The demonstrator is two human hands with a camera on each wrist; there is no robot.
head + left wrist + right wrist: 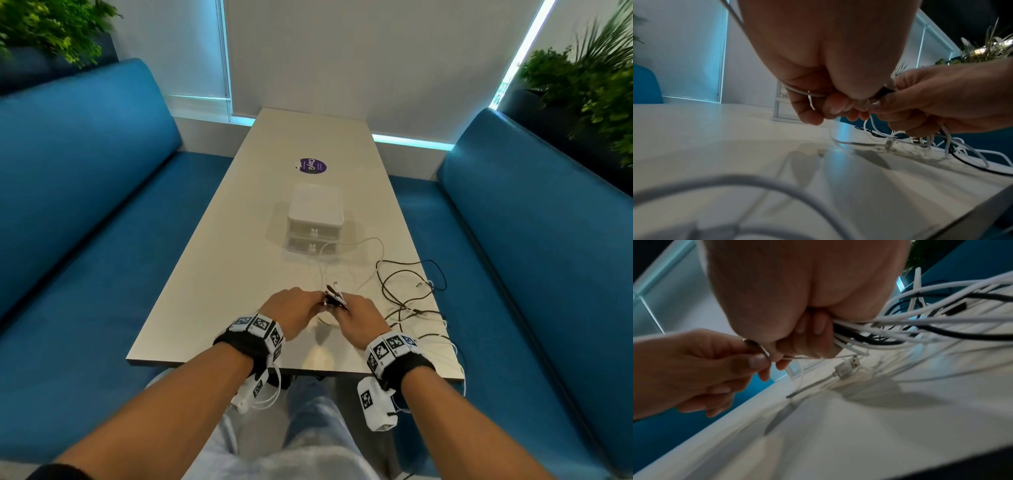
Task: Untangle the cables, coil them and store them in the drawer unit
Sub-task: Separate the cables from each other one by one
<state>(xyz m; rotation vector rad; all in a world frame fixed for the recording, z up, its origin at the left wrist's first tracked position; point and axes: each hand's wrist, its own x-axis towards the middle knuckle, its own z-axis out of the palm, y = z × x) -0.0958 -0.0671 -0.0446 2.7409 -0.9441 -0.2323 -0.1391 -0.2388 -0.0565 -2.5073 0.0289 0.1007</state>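
Note:
Both hands meet over the near middle of the table, just above its top. My left hand pinches a thin white cable and a plug end between thumb and fingers. My right hand grips a bundle of white and black cables in its curled fingers. Loose black cable and white cable sprawl over the table to the right. A white USB plug hangs below the right hand. The white drawer unit stands at mid-table, both drawers closed.
The table is long and pale, with a purple sticker beyond the drawer unit. Blue benches run along both sides. Some cable hangs over the table's right edge. Plants stand in the far corners.

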